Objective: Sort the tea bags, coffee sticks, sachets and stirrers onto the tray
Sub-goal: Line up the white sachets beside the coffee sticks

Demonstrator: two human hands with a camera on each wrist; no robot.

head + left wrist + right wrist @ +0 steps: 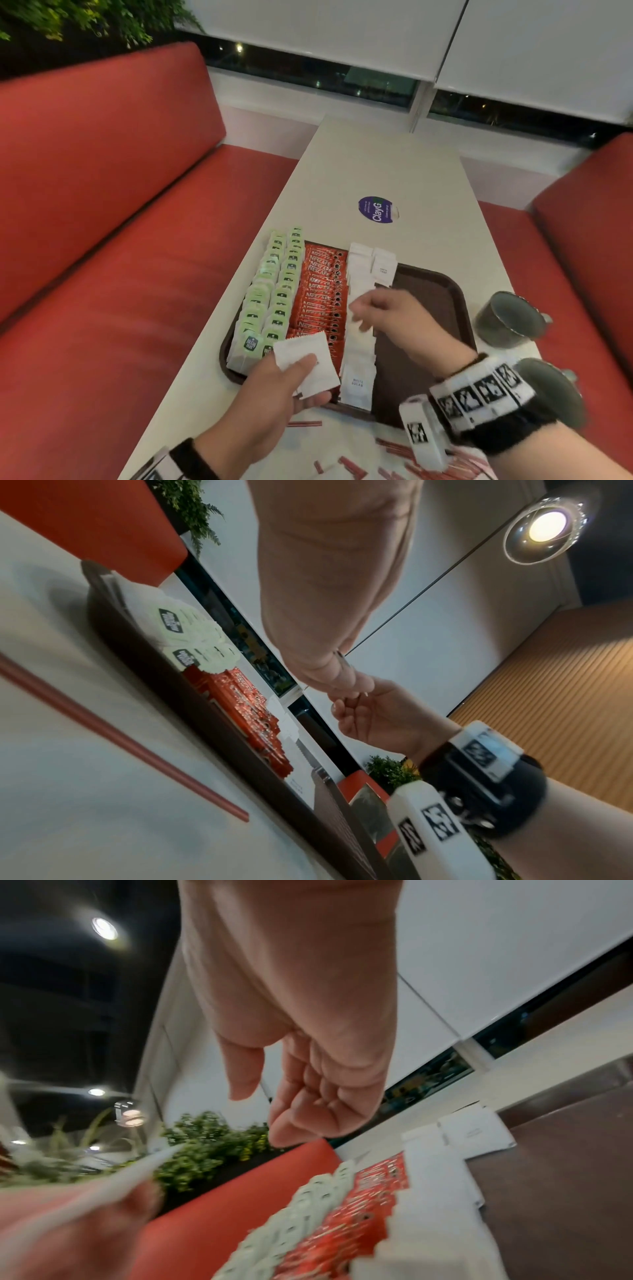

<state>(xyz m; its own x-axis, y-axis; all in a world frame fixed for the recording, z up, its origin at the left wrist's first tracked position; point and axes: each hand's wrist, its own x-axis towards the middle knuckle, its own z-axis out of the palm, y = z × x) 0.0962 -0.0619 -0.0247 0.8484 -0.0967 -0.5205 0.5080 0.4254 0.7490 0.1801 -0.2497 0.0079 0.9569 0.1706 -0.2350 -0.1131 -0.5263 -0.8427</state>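
Observation:
On the brown tray (428, 308) lie two rows of green tea bags (270, 291), a row of red coffee sticks (317, 294) and a column of white sugar sachets (358, 363). My left hand (298, 368) grips a small stack of white sachets (301, 344) over the tray's near left corner, thumb on top. My right hand (373, 308) hovers just above the sachet column. In the right wrist view its fingers (291, 1118) hang relaxed and hold nothing. Red stirrers (428, 462) lie loose on the table in front of the tray.
Two grey mugs (507, 318) (548, 390) stand on the table right of the tray. The tray's right half is bare. A round purple sticker (376, 209) marks the white table (394, 164) beyond. Red benches (120, 205) flank the table.

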